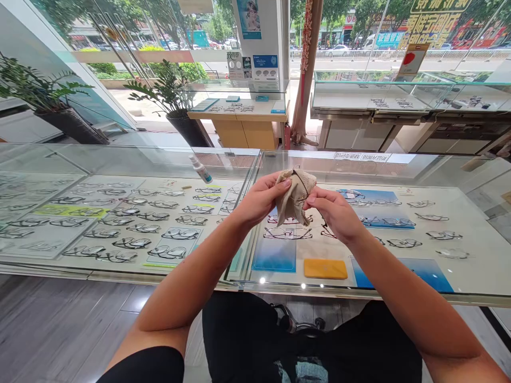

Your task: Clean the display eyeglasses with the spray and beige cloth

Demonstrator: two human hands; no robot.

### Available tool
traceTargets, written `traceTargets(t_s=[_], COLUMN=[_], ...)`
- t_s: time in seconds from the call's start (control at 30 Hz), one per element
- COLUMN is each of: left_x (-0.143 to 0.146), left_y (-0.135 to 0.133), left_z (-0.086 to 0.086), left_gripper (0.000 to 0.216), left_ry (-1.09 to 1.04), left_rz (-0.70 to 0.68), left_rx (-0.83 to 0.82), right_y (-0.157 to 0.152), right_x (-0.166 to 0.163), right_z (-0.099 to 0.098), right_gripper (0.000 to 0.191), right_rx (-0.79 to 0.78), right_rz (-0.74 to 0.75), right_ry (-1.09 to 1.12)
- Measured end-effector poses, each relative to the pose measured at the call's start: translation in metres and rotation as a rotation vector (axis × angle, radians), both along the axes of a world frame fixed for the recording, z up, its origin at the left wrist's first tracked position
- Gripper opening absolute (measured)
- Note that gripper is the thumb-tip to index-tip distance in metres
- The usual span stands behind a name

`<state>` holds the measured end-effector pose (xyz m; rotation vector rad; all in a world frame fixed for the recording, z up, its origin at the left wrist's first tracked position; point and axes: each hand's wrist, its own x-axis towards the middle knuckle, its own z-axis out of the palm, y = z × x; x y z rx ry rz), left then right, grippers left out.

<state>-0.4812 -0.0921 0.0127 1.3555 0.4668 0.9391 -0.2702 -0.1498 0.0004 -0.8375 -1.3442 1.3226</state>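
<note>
A beige cleaning cloth (288, 205) is bunched in my left hand (265, 196), above the glass counter. The left thumb presses on the cloth and the fingers behind are hidden. A thin dark curved rim, seemingly of a pair of eyeglasses (302, 180), shows against the folds; the cloth covers most of it. My right hand (330, 208) is closed in a pinch at the right edge of the cloth, by that rim. On the counter, beyond my left hand, stands a small white spray bottle (200, 169), tilted in view.
Under the glass top (159, 154) of the display counter lie rows of eyeglasses (131, 243) on pale and blue sheets. An orange glasses case (325, 268) is near the front edge. Potted plants (175, 101) and further display cases (247, 106) stand beyond, by the windows.
</note>
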Motion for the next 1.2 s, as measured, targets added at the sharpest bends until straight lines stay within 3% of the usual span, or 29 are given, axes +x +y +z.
traceTargets(t_s=[0.27, 0.43, 0.9, 1.07, 1.2], left_x=[-0.002, 0.008, 0.021, 0.022, 0.014], left_y=[-0.003, -0.008, -0.02, -0.019, -0.011], left_z=[0.007, 0.002, -0.004, -0.006, -0.003], left_gripper=[0.038, 0.042, 0.046, 0.057, 0.059], left_ry=[0.044, 0.031, 0.076, 0.109, 0.114], left_rz=[-0.08, 0.057, 0.281, 0.412, 0.262], left_rx=[0.063, 0.107, 0.203, 0.288, 0.236], right_y=[0.001, 0.001, -0.003, -0.005, -0.003], right_x=[0.002, 0.001, -0.005, -0.009, -0.007], right_z=[-0.001, -0.003, -0.009, -0.01, -0.007], right_gripper=[0.019, 0.021, 0.025, 0.027, 0.024], right_rx=[0.001, -0.027, -0.041, -0.032, 0.001], right_rz=[-0.022, 0.018, 0.055, 0.052, 0.041], right_ry=[0.004, 0.021, 0.024, -0.011, -0.026])
